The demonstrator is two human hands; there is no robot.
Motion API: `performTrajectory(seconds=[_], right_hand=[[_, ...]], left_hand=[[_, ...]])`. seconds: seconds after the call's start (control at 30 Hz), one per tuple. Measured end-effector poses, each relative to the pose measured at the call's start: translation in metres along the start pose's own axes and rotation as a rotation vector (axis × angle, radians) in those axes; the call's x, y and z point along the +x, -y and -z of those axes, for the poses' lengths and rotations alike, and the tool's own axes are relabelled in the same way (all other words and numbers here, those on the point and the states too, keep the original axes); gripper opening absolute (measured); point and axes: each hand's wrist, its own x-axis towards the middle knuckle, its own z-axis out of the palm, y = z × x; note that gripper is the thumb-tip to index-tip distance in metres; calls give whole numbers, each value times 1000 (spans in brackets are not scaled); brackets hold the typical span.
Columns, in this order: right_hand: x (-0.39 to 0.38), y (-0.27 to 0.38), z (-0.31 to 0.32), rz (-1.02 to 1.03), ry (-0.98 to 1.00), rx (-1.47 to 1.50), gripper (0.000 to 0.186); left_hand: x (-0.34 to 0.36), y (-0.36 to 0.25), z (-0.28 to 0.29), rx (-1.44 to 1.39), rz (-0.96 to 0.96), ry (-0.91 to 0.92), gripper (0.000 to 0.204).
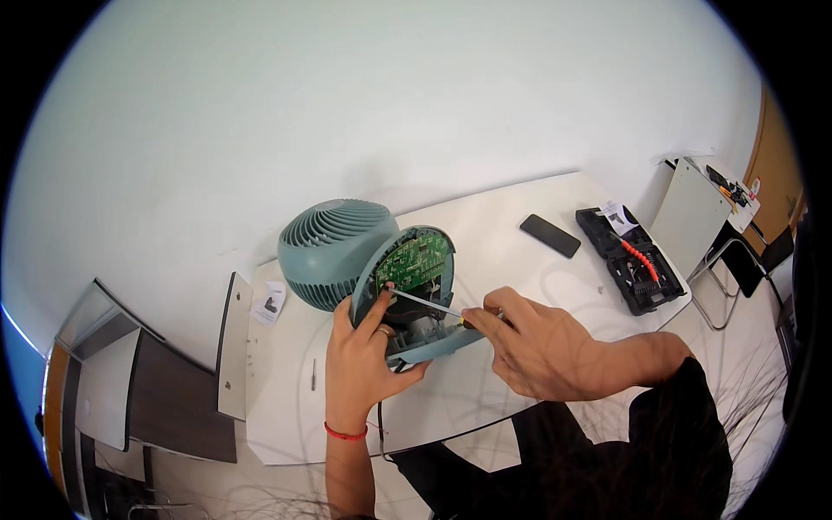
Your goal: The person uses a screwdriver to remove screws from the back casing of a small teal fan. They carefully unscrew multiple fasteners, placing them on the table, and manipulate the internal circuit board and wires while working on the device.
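Observation:
A teal desk fan point(334, 247) lies on its side on the white table, its round base point(442, 348) turned up toward me and its inside exposed. Within the base a green circuit board point(414, 263) shows, with dark and metallic parts below it. My left hand point(360, 360) grips the base's near left rim, one fingertip by the board's lower left corner. In my right hand point(550, 347) is a screwdriver point(426, 302), its handle mostly hidden by the fingers. The long shaft slants across the opening, with its tip close to that left fingertip.
On the table lie a black phone point(549, 236), an open black tool case point(631, 260) with an orange-red flexible shaft, a small slim metal tool point(314, 375) and a paper leaflet point(268, 303). A white wall rises behind. A dark cord point(382, 431) hangs over the near edge.

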Motion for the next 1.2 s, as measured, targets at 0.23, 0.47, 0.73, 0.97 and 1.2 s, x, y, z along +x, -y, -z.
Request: performTrajectory(seconds=[0.23, 0.47, 0.73, 0.97, 1.2], right_hand=[[-19, 7, -12, -17, -142, -48, 40], [-23, 5, 0, -98, -75, 234, 49], [-38, -1, -18, -118, -192, 183, 53], [-44, 5, -22, -197, -270, 246, 51], [-48, 3, -32, -171, -335, 108, 47]], left_hand=[[-2, 1, -4, -12, -23, -9, 39], [-2, 1, 0, 22, -48, -4, 40], [-6, -1, -3, 37, -28, 4, 41], [-6, -2, -3, 56, -41, 2, 40], [-5, -3, -4, 54, -48, 7, 40]])
